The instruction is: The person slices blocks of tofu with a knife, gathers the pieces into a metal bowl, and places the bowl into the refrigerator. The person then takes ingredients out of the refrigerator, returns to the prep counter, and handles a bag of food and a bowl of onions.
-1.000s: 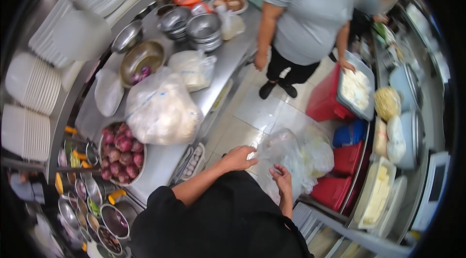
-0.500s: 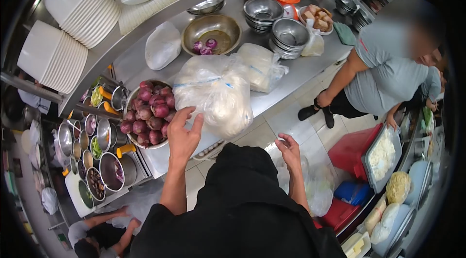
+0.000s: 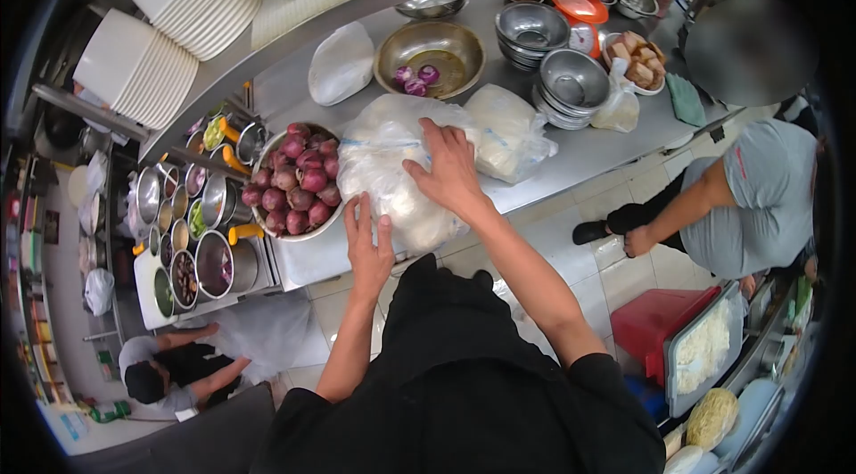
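Observation:
A large clear plastic bag (image 3: 382,178) of something whitish, with a blue strip, sits at the front edge of the steel counter. Across its top lies my right hand (image 3: 448,173), fingers spread. My left hand (image 3: 369,251) is at the bag's near left side, open with fingers apart; firm contact there is hard to make out. Left of the bag, red onions (image 3: 301,181) fill a round bowl. Behind it a wide metal basin (image 3: 464,55) holds several peeled onions (image 3: 417,79) and a little liquid. A second whitish bag (image 3: 510,137) rests at its right.
Stacked steel bowls (image 3: 575,82), a red-orange scale (image 3: 584,35) and a bowl of brownish chunks (image 3: 640,64) stand at the back right. White plates (image 3: 143,73) are stacked on the shelf. One person (image 3: 758,197) stands at right, another (image 3: 165,376) lower left, near a red bin (image 3: 646,327).
My right hand has moved up and left from beside my body onto the bag. My left hand has shifted slightly right. The view has shifted, and the person at right has changed posture.

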### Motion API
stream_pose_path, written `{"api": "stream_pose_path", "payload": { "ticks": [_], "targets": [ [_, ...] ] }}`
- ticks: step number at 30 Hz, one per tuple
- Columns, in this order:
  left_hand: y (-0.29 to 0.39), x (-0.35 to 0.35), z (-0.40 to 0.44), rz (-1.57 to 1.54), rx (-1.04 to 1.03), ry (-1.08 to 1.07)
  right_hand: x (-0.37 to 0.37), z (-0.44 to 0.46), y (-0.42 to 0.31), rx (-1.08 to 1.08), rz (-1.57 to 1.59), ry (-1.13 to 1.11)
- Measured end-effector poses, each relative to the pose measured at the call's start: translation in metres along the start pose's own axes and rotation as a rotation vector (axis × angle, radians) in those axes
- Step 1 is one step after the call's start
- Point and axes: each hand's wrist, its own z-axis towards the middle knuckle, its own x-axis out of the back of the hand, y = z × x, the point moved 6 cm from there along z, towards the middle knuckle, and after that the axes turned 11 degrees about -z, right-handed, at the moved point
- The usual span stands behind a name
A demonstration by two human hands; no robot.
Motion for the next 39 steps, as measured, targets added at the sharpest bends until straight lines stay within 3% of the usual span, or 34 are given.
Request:
{"api": "stream_pose_path", "payload": {
  "ticks": [3,10,16,19,23,32,39],
  "targets": [
    [-0.007,-0.003,-0.003,0.013,-0.031,0.015,-0.016,0.007,-0.008,0.063,-0.142,0.044],
    [-0.017,0.019,-0.009,-0.086,0.019,-0.014,-0.026,0.006,-0.016,0.166,-0.112,0.123],
    [-0.128,0.05,-0.047,-0.585,0.717,0.063,-0.03,0.013,-0.004,0.047,0.045,0.049],
    [-0.146,0.058,-0.048,-0.489,0.898,-0.135,-0.033,0.018,0.009,-0.115,0.191,0.041],
    [-0.142,0.047,-0.027,-0.485,0.822,-0.328,-0.048,0.025,0.035,-0.305,0.407,-0.055],
    [-0.115,0.008,0.014,-0.154,0.359,-0.661,-0.034,0.026,0.015,-0.224,0.158,0.112],
    [-0.116,-0.006,0.023,-0.208,0.314,-0.729,-0.032,0.023,0.014,-0.174,0.102,0.144]
  ]
}}
